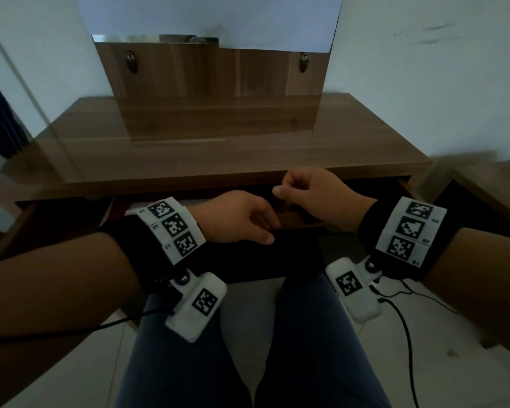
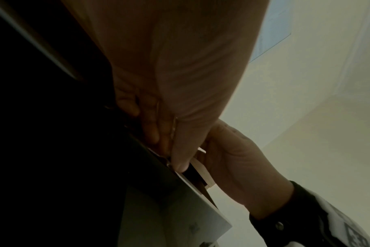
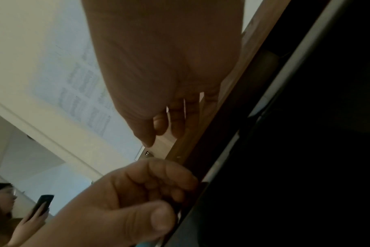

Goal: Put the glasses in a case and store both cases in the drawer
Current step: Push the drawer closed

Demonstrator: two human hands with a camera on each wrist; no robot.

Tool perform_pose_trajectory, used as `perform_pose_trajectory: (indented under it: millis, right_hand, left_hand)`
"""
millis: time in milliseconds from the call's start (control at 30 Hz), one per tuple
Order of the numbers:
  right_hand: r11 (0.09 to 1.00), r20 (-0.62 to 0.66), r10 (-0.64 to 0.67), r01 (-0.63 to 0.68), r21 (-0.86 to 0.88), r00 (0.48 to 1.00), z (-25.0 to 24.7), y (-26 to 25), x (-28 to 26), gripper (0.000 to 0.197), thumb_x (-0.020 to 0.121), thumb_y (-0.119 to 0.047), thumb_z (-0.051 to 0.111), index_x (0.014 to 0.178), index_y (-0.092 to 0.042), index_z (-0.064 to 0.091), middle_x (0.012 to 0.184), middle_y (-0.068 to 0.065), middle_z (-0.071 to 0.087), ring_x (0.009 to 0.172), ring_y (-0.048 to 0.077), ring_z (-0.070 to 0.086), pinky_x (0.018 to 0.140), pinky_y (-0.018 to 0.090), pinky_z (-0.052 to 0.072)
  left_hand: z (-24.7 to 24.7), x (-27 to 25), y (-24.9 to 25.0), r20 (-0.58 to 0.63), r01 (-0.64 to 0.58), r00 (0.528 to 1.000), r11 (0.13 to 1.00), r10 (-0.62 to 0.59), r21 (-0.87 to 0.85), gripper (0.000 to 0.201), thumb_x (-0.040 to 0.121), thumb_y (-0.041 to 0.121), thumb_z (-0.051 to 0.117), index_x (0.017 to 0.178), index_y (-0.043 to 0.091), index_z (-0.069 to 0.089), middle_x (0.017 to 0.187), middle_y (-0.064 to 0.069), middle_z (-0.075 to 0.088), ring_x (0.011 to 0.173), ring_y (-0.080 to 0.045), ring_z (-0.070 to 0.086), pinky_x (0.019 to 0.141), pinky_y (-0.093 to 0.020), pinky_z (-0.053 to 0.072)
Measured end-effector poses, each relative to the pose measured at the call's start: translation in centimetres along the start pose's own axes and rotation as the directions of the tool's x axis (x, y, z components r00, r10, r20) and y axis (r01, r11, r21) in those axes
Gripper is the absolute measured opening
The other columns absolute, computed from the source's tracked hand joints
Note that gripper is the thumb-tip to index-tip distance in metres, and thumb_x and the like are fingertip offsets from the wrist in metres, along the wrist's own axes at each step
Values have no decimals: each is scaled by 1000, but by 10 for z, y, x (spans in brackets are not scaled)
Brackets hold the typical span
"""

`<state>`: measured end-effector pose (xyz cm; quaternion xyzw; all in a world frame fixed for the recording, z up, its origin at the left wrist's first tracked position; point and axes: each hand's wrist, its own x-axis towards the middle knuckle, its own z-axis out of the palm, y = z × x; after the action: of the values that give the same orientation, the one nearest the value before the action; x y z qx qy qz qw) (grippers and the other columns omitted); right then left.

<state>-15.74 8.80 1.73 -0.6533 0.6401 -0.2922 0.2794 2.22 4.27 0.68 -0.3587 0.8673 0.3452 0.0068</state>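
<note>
No glasses or cases show in any view. The drawer (image 1: 298, 220) under the wooden tabletop (image 1: 218, 154) stands slightly out, its inside dark. My left hand (image 1: 242, 219) is at the drawer front, with its fingers curled over the top edge; the right wrist view shows that left hand (image 3: 137, 192) hooked on the dark edge. My right hand (image 1: 309, 192) hovers just above, by the tabletop's front edge, in a loose fist with the thumb against the index finger, holding nothing I can see. Both hands are close together, a few centimetres apart.
A mirror (image 1: 212, 75) leans at the back of the table. Another wooden unit (image 1: 489, 187) stands to the right. Cables (image 1: 404, 319) trail over the tiled floor by my knees (image 1: 189, 348). In the right wrist view a person (image 3: 2, 200) holds a phone.
</note>
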Motion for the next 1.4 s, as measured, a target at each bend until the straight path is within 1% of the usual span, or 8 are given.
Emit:
perform_pose_trajectory:
  millis: [100, 233, 333, 567, 700, 900, 1066, 1400]
  right_hand:
    - [995, 1, 10, -10, -98, 1000, -1, 2, 5, 30, 78, -44, 71, 97, -23, 61, 92, -6, 61, 83, 10, 58, 72, 25, 47]
    - [877, 88, 13, 31, -480, 996, 0, 7, 10, 101, 57, -71, 71, 141, -28, 35, 140, 4, 39, 130, 25, 36, 111, 46, 29]
    - [774, 112, 32, 46, -632, 993, 6, 7, 8, 122, 51, -78, 67, 150, -28, 16, 153, 6, 22, 140, 31, 20, 116, 47, 14]
    - [766, 210, 88, 68, -639, 974, 2, 9, 17, 133, 50, -78, 67, 152, -27, 0, 162, -1, -5, 148, 26, -10, 115, 59, -5]
    - [766, 225, 101, 69, -639, 969, 3, 13, 20, 134, 51, -75, 71, 152, -30, -4, 161, -5, -7, 148, 24, -11, 113, 62, -6]
    - [764, 154, 34, 74, -641, 987, 1, 9, 22, 120, 53, -74, 71, 149, -32, 14, 157, 0, 17, 145, 29, 10, 113, 64, 1]
    - [787, 79, -41, 80, -611, 996, 3, 8, 28, 101, 54, -68, 76, 138, -29, 36, 133, 3, 39, 130, 30, 31, 110, 50, 26]
    - [796, -40, -70, 32, -604, 997, 8, 13, 47, 81, 56, -63, 76, 124, -30, 46, 124, 1, 41, 121, 26, 37, 101, 46, 33]
  left_hand:
    - [-7, 1, -4, -161, -51, 984, 991, 71, 126, 42, 74, 43, 74, 112, 33, 61, 109, 12, 58, 102, -8, 54, 84, -21, 44]
    - [-12, 2, -14, -255, 90, 967, 925, 8, 370, 93, 59, 69, 70, 140, 40, 33, 151, 2, 26, 140, -27, 17, 113, -49, 21]
    - [-12, 3, -19, -218, 169, 972, 901, -85, 400, 117, 56, 73, 69, 149, 36, 8, 160, 3, 1, 147, -26, -7, 115, -52, 3]
    - [-12, 5, -22, -240, 203, 965, 881, -106, 427, 123, 55, 79, 64, 151, 33, 3, 161, 7, 0, 147, -24, -4, 116, -55, -1]
    - [-13, 6, -24, -281, 199, 956, 887, -83, 417, 122, 52, 80, 64, 150, 35, 8, 160, 8, 7, 147, -25, 4, 116, -54, 5]
    - [-12, 8, -29, -369, 208, 928, 893, -52, 399, 115, 55, 80, 62, 149, 35, 13, 155, 8, 22, 141, -25, 19, 113, -50, 15]
    - [-14, 10, -31, -427, 214, 903, 909, -45, 357, 98, 60, 73, 66, 144, 39, 26, 147, 10, 32, 134, -23, 26, 109, -47, 20]
    - [-25, 20, -33, -480, 213, 876, 929, -44, 304, 68, 66, 53, 75, 126, 41, 46, 129, 8, 44, 121, -25, 36, 99, -44, 32]
